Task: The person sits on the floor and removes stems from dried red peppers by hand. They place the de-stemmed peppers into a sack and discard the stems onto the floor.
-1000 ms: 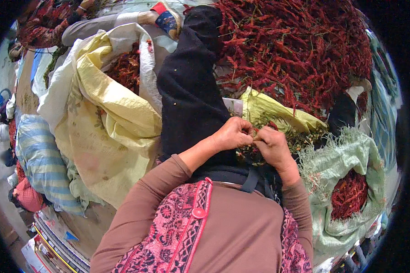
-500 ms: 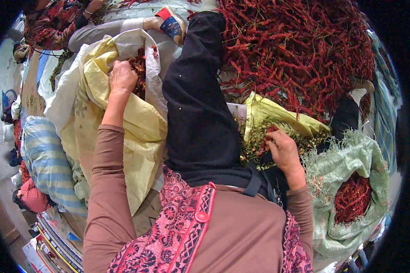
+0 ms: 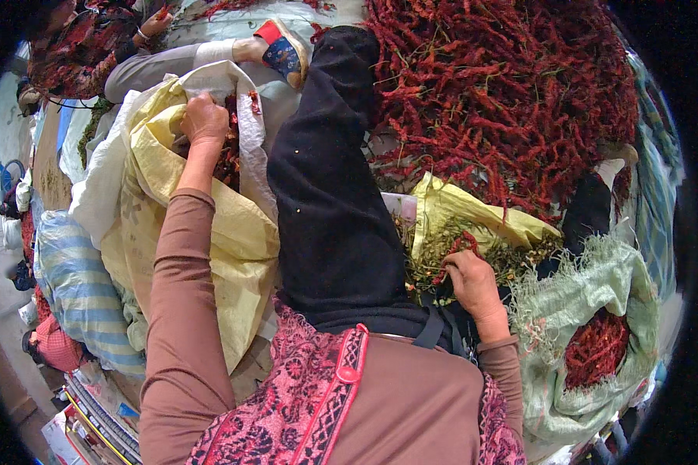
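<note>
My left hand (image 3: 205, 120) is curled at the mouth of a white and yellow sack (image 3: 244, 271) holding reddish dried pieces (image 3: 232, 164); what is in its fingers is hidden. My right hand (image 3: 471, 280) is closed on a dried red chilli (image 3: 465, 242) above a layer of green-brown stems and bits (image 3: 500, 260) on a yellow sheet (image 3: 520, 222). Beyond it lies a large heap of red chillies (image 3: 496, 93). My black-trousered leg (image 3: 326, 194) stretches out between the two hands.
A pale green frayed sack (image 3: 589, 411) with red chillies stands at the right. A blue striped sack (image 3: 85, 287) is at the left. At upper left, another person's hand (image 3: 151, 27) and grey-trousered leg (image 3: 155, 70) show. A person in red (image 3: 58, 345) is further left.
My left hand has left my right hand and moved up and left into the sack's mouth. My right hand has shifted slightly right and down, with a red chilli now showing in it.
</note>
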`<state>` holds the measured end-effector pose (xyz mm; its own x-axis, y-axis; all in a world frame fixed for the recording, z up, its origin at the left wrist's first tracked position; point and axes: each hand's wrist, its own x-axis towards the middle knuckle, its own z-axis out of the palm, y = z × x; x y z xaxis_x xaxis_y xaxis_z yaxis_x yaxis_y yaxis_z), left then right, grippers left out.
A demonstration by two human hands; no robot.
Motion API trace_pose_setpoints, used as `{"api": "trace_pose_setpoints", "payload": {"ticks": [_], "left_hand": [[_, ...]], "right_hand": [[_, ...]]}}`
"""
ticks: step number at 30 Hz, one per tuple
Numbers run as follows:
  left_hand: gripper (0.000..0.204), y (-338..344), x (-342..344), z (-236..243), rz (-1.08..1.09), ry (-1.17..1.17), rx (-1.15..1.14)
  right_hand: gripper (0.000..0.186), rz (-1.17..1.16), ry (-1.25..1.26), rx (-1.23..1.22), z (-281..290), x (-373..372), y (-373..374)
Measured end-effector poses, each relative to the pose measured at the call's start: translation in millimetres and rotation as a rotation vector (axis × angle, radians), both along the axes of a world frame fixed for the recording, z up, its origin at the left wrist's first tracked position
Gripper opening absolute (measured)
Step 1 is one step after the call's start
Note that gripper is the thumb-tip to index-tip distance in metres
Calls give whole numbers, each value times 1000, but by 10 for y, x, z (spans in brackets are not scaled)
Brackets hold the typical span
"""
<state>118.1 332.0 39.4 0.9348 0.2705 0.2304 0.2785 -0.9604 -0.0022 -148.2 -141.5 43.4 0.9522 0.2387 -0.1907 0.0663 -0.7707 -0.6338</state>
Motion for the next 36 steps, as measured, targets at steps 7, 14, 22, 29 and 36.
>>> {"api": "trace_pose_setpoints", "payload": {"ticks": [7,14,22,29,36], "left_hand": [[34,-796,109,-220,-121,175,-191],[37,116,88,25,-225,149,116],[20,-1705,-1121,537,-585,271,-962],[13,-2859,-1967,102,-568,501,-1330],[21,-2831,-2110,-80,-424,754,-1658]], "right_hand": [[8,-64,-4,-8,14,-55,-149],[5,-298,-138,-53,73,39,-461],[41,-286,168,-365,96,-221,61],[30,-430,278,-314,14,-20,119],[24,-411,273,370,197,-87,19]]}}
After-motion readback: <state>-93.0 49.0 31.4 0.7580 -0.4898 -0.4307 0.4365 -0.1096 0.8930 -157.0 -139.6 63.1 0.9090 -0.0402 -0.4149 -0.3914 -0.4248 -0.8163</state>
